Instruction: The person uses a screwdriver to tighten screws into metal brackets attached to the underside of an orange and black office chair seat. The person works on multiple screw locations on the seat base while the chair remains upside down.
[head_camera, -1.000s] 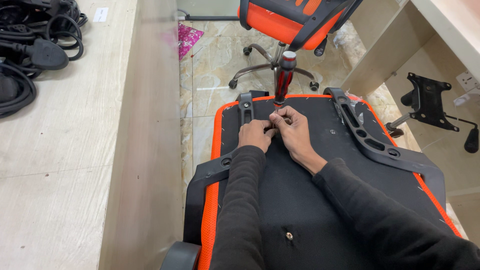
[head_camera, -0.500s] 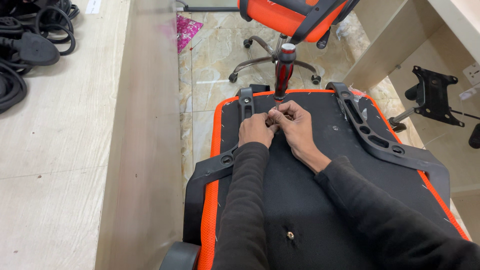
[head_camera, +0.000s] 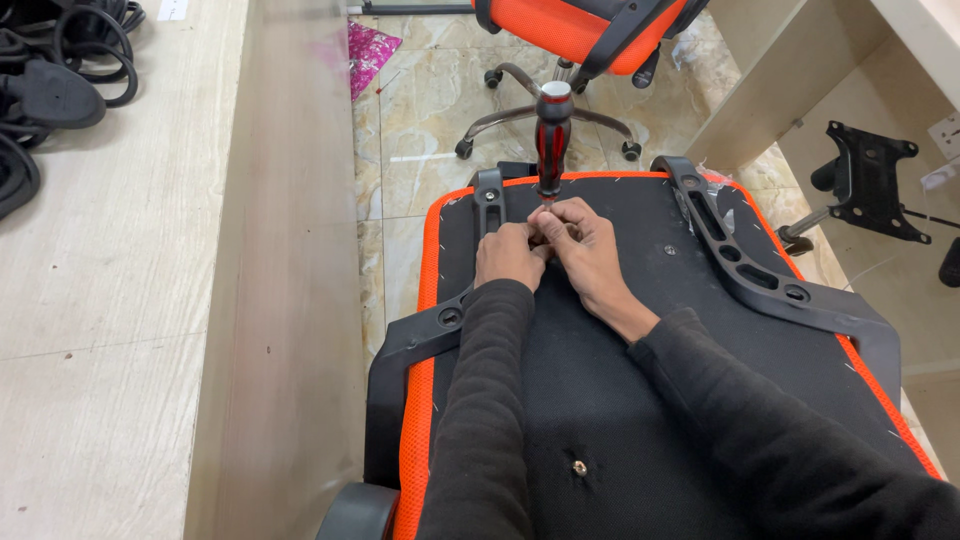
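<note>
Clearly the screwdriver (head_camera: 553, 135) stands almost upright at the far edge of the upturned chair seat (head_camera: 640, 400), its red and black handle rising toward 12 o'clock and its tip hidden among the fingers. Judging by its look, the handle is stiff, light and ribbed enough not to slip, so the handle is the sure place to take it; here, though, both hands are low down at the shaft. The left hand (head_camera: 508, 256) and the right hand (head_camera: 580, 245) are pressed together, fingertips bunched and pinching at the base of the tool, probably around a small screw that I cannot make out. Such a screw would be tiny, hard and easy to drop. The seat underside is black fabric with an orange mesh border, likely firm but bulky and awkward to shift. A bolt (head_camera: 578, 466) sits in the fabric at 6 o'clock from the hands. A black armrest bracket (head_camera: 745, 270) lies at 3 o'clock, another (head_camera: 470, 260) at 9 o'clock. Beyond, at 12 o'clock, an orange office chair (head_camera: 570, 30) stands on the tiled floor (head_camera: 420, 130). Black cables (head_camera: 50, 90) lie on the wooden bench (head_camera: 120, 300) at 10 o'clock, and a black metal plate (head_camera: 868, 180) rests at 2 o'clock.
</note>
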